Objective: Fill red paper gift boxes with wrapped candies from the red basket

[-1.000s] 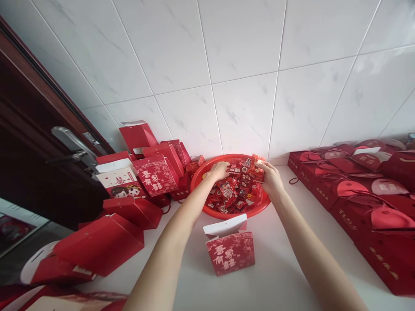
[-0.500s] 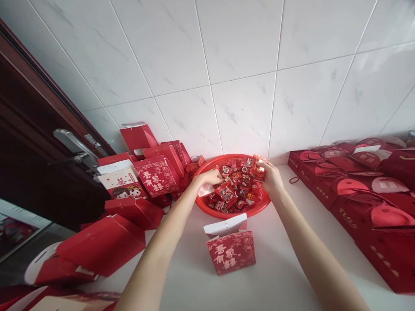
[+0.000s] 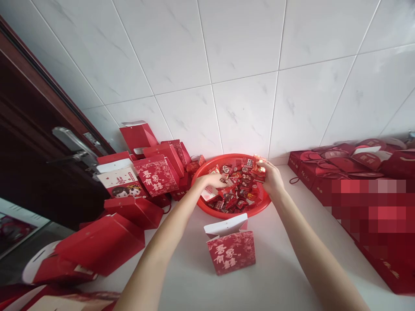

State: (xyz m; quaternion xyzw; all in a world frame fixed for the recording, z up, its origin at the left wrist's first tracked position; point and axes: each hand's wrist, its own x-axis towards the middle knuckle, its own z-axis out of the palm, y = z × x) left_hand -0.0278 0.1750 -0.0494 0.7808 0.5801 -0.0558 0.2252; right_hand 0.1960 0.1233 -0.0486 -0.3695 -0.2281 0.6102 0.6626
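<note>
A red plastic basket (image 3: pixel 259 208) holds many small wrapped candies (image 3: pixel 241 202) in red, white and dark wrappers. Inside its left half, my left hand (image 3: pixel 214 180) reaches down with fingers closed among the candies; whether one is between the fingertips is hidden. Over the right rim, my right hand (image 3: pixel 271 176) is closed on several wrapped candies (image 3: pixel 258 163) with red and gold wrappers. A pale pink packet (image 3: pixel 209 193) lies below my left hand in the basket. In front of the basket stands a red paper gift box (image 3: pixel 231 255) with its white top flap raised.
Several red gift boxes (image 3: pixel 155 177) stand and lie along the left, near a dark door (image 3: pixel 32 129) with a metal handle. Rows of red boxes (image 3: pixel 311 172) line the right side, partly pixelated. A white tiled wall (image 3: pixel 243 108) rises behind the white tabletop (image 3: pixel 279 263).
My left hand has shifted slightly right over the candies, uncovering more of the pale pink packet. My right hand stays by the rim, still holding candies.
</note>
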